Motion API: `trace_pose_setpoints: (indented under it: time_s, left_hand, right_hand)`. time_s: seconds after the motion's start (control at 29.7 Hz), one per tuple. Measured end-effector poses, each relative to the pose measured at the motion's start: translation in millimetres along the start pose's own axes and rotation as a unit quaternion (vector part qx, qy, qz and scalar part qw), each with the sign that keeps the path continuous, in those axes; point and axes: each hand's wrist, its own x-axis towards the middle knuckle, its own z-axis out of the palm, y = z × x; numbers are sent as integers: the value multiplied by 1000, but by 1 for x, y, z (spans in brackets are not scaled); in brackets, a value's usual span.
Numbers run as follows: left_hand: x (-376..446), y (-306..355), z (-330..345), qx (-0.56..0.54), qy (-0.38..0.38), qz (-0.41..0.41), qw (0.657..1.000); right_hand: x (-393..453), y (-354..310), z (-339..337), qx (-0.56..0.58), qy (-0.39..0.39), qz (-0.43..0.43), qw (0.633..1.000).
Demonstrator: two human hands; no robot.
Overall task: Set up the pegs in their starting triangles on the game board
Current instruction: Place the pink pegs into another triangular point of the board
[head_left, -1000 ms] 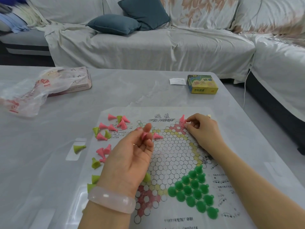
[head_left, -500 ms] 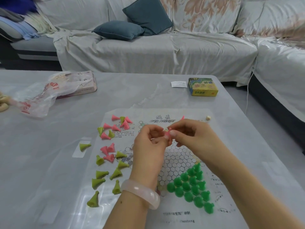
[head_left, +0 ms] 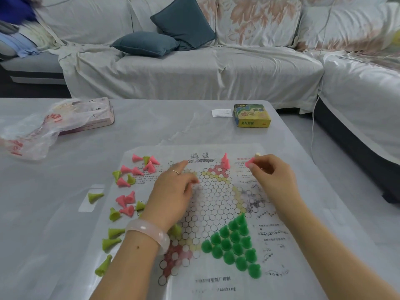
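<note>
The paper game board [head_left: 214,204] lies flat on the table in front of me. Several dark green pegs [head_left: 234,245] stand filling its near right triangle. One pink peg [head_left: 225,161] stands upright in the far pink triangle. My right hand [head_left: 272,176] pinches a pink peg [head_left: 249,163] at its fingertips, to the right of that triangle. My left hand [head_left: 173,189] rests curled over the board's left part; whether it holds anything is hidden. Loose pink pegs [head_left: 138,169] and yellow-green pegs [head_left: 112,234] lie on their sides left of the board.
A yellow game box [head_left: 252,115] and a white slip [head_left: 221,112] sit at the far right of the table. A crumpled plastic bag [head_left: 32,131] over a pink box [head_left: 95,118] lies far left. A covered sofa stands beyond the table.
My hands met over the board's middle and parted. My right hand now carries a pink peg off to the right; my left hand has dropped onto the board.
</note>
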Motion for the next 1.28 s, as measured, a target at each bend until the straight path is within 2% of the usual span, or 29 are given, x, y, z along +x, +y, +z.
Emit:
trace_pose_setpoints:
  time_s: [0.07,0.13,0.34,0.47,0.74,1.04,1.21,1.28]
  left_hand:
    - [3,1,6,45,-56,16,997]
    - [6,3,10,69,-76,20,994]
    - [5,2,8,56,11,-23,998]
    - [4,-3,11,53,27,-27,998]
    - [-1,1,6,-25,93,-31,995]
    - [-6,1,-3,-94,97,-21,991]
    - [-8,-1,-9,-191,99,-43,976]
    - [-8,-2,-11,-253,96,-66,960]
  right_hand:
    - [8,5,3,-49,9,-11,999]
    - [15,8,10,-93,-1,-29,995]
    - [20,16,33,-187,-17,-56,981]
    - [18,16,38,-226,-32,-63,972]
    - [17,17,38,-243,-37,-76,966]
    - [16,18,37,-253,-38,-86,963]
    - [16,17,37,-263,-41,-78,961]
    - [11,13,34,-228,-21,-75,970]
